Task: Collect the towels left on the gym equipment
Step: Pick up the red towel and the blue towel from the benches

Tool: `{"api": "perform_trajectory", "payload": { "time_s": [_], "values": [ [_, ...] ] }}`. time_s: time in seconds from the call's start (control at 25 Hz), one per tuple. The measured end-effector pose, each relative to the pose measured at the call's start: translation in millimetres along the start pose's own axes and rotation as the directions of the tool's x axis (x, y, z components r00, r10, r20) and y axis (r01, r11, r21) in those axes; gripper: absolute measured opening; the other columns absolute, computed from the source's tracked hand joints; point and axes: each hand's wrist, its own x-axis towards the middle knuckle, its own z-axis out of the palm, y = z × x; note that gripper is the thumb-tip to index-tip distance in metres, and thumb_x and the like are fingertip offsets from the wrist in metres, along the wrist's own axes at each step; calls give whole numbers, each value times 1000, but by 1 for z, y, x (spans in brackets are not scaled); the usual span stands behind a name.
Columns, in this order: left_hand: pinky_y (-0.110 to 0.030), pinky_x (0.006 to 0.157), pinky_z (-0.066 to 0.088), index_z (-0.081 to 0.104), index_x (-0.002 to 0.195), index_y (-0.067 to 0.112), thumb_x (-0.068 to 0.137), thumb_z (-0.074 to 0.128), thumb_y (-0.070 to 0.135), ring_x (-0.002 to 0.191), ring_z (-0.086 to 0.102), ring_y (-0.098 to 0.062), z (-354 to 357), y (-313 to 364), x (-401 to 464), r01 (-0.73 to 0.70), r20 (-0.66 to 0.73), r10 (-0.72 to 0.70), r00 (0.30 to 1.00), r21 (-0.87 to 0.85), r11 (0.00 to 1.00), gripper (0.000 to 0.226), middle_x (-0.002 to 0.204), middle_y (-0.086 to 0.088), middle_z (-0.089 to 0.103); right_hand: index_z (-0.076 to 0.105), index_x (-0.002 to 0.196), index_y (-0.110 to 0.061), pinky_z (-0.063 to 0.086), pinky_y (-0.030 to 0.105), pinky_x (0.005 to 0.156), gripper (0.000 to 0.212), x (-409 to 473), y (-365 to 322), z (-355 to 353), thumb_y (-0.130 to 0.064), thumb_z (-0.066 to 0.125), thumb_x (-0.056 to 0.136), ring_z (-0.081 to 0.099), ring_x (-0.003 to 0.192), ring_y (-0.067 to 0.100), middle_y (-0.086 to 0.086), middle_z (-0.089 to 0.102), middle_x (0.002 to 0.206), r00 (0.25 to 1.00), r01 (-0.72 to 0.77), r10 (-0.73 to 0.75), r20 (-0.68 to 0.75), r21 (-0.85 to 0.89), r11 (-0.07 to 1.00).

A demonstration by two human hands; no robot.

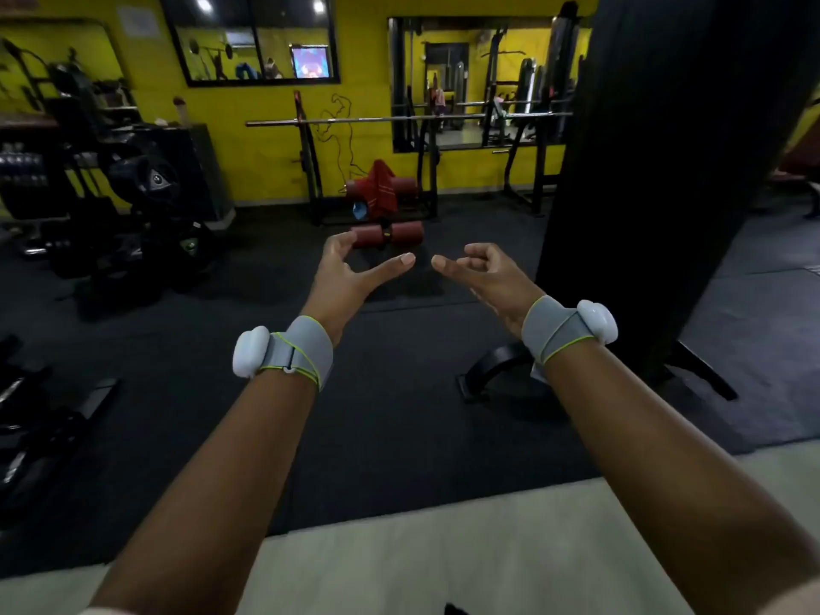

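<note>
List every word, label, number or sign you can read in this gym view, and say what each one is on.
No text here can be read.
White paper notice on the yellow wall: print too blurred.
Wall screen: a colourful picture, no legible words.
Black weight plate on the left rack: a pale triangular emblem, no readable lettering.
Red towel on the bench rollers: no label visible.
</note>
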Motion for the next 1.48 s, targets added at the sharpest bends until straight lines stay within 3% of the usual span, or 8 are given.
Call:
{"api": "perform_trajectory", "payload": {
  "time_s": [0.16, 0.4, 0.6, 0.76, 0.88, 1.16, 1.28, 1.48],
  "values": [
    [-44, 111, 36, 36, 138, 21, 68, 80, 41, 135, 32, -18, 18, -8, 126, 21, -49, -23, 999, -35, 999, 85, 148, -1, 34, 29, 144, -13, 39, 32, 106, 92, 139, -4, -10, -50, 74, 73, 46, 127, 17, 4, 46, 138, 996, -30, 29, 81, 8, 1000],
    [-44, 111, 36, 38, 136, 22, 68, 79, 43, 136, 33, -20, 17, -50, 284, 96, -118, -97, 988, -11, 995, 82, 148, -2, 34, 33, 142, -12, 40, 29, 102, 87, 302, 12, 1, -45, 75, 74, 47, 126, 17, 6, 46, 138, 996, -53, 51, 75, 25, 998],
    [-46, 110, 36, 38, 138, 22, 69, 79, 44, 135, 33, -21, 2, -102, 443, 63, -107, -61, 992, 15, 998, 83, 148, -3, 35, 34, 141, -12, 37, 24, 98, 83, 458, 37, 25, -42, 75, 75, 45, 125, 16, 5, 45, 137, 998, -38, 36, 60, 33, 999],
    [-42, 107, 41, 39, 137, 18, 71, 78, 39, 115, 40, -12, -13, -121, 576, 63, -63, -62, 996, 14, 998, 79, 128, 1, 43, 35, 139, -12, 41, 28, 100, 80, 584, 39, 46, -41, 74, 76, 49, 118, 15, 6, 47, 136, 997, -80, 79, 14, 73, 994],
    [-36, 101, 43, 40, 137, 16, 73, 78, 35, 106, 42, -10, -20, -133, 678, 66, -15, -65, 998, 53, 996, 77, 119, 4, 42, 38, 137, -12, 38, 24, 93, 75, 681, 37, 57, -37, 75, 77, 48, 115, 13, 6, 47, 134, 994, -94, 100, -43, 118, 989],
    [-43, 109, 39, 39, 138, 17, 72, 78, 37, 119, 36, -10, -13, -195, 887, 83, 25, -84, 996, 44, 996, 79, 148, -5, 36, 38, 138, -11, 39, 27, 103, 79, 888, 74, 70, -37, 77, 74, 46, 127, 18, 7, 47, 137, 991, -118, 125, -55, 107, 987],
    [-44, 109, 38, 39, 138, 17, 71, 78, 38, 132, 37, -18, 8, -219, 993, 85, 5, -85, 996, 47, 995, 80, 149, -5, 36, 36, 141, -9, 39, 28, 103, 83, 993, 85, 60, -38, 77, 74, 48, 126, 18, 9, 48, 138, 992, -100, 105, -66, 77, 992],
    [-45, 109, 38, 39, 137, 15, 71, 79, 38, 132, 38, -21, 49, -230, 1153, 138, 2, -139, 990, 39, 990, 81, 147, -7, 37, 36, 141, -10, 38, 29, 103, 86, 1149, 83, 28, -42, 77, 73, 46, 128, 19, 8, 46, 140, 987, -146, 148, -55, 43, 988]
  ]
}}
